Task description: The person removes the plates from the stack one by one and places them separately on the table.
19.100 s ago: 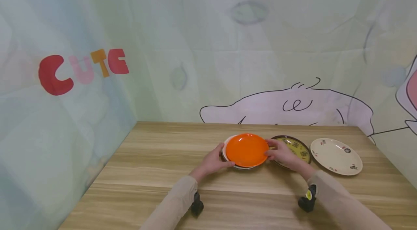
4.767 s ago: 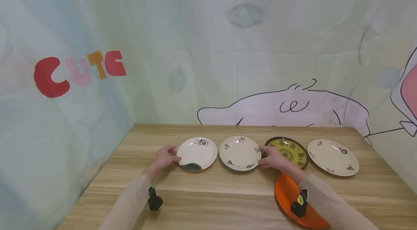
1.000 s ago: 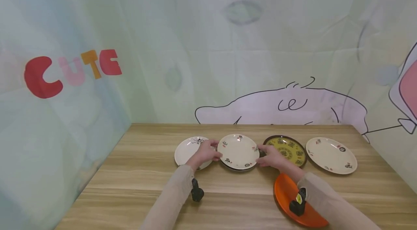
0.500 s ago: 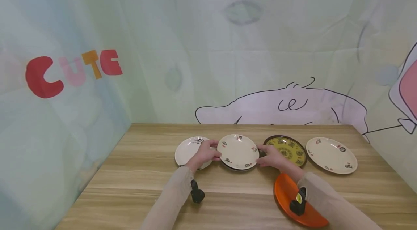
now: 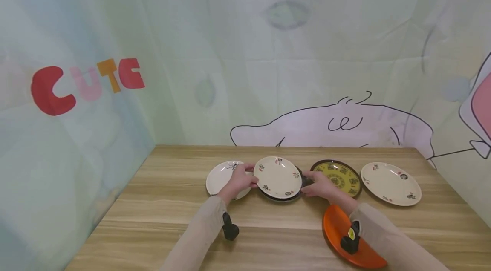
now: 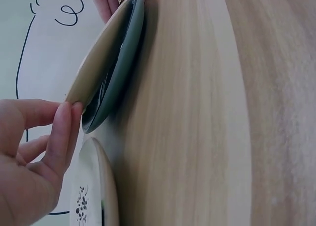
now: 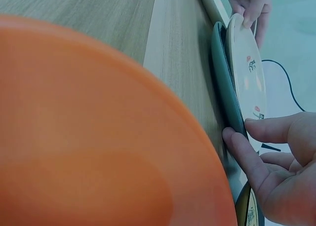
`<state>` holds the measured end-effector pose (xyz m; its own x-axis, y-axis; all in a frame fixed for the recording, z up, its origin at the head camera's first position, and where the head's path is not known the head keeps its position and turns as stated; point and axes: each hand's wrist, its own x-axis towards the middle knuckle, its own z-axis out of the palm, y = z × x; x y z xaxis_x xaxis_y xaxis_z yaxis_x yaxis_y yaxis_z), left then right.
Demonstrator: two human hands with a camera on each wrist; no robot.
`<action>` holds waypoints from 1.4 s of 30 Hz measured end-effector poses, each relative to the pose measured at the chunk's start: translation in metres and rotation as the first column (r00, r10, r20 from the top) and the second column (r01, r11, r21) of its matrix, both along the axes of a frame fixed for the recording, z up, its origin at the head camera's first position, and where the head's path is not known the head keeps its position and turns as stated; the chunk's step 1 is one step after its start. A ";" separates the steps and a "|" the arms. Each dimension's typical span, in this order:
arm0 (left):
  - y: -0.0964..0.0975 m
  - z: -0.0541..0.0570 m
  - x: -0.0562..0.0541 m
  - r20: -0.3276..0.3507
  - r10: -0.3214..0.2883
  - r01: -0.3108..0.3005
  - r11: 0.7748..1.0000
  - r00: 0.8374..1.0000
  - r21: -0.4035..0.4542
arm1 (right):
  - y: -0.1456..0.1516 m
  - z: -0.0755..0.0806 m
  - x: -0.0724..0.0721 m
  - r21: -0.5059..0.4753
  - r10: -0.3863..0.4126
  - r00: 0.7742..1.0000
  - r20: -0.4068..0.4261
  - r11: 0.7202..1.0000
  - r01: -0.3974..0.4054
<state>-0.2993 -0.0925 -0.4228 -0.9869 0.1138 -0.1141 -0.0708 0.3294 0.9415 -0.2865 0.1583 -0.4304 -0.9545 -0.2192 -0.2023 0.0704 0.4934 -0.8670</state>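
Note:
My left hand [image 5: 238, 181] pinches the left rim of a small cream plate [image 5: 278, 177] with little printed motifs. That plate is raised at an angle over a dark green plate [image 6: 121, 70], a gap showing between them in the left wrist view. At the other side, my right hand [image 5: 322, 185] has its thumb and forefinger on either side of the dark green plate's rim, with the thumb right beside the cream plate's edge. A white plate [image 5: 218, 179] with a dark floral sprig lies partly behind my left hand.
An olive-yellow plate [image 5: 339, 177] with a dark rim lies right of the stack, and a larger cream plate [image 5: 391, 183] beyond it. Under my right forearm is an orange plate [image 5: 337, 232]. A printed cloth [image 5: 192, 105] stands behind the wooden table [image 5: 280, 245].
The cream plate has shifted slightly left and up, baring more of the dark green plate. Earlier, the orange plate went from the stack to the near right, and the left hand left the white plate.

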 end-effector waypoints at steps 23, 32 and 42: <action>-0.036 0.024 0.000 -0.075 0.077 -0.074 0.996 0.994 0.045 | 0.000 -0.004 -0.001 -0.027 -0.008 1.000 -0.012 1.000 0.007; -0.059 0.024 0.002 -0.081 0.133 -0.130 0.991 0.988 0.036 | 0.000 -0.004 -0.001 -0.029 -0.009 1.000 -0.006 1.000 0.009; -0.085 0.021 0.007 -0.099 0.173 -0.174 0.985 0.980 0.005 | -0.001 -0.004 -0.001 -0.027 -0.016 1.000 -0.004 1.000 0.016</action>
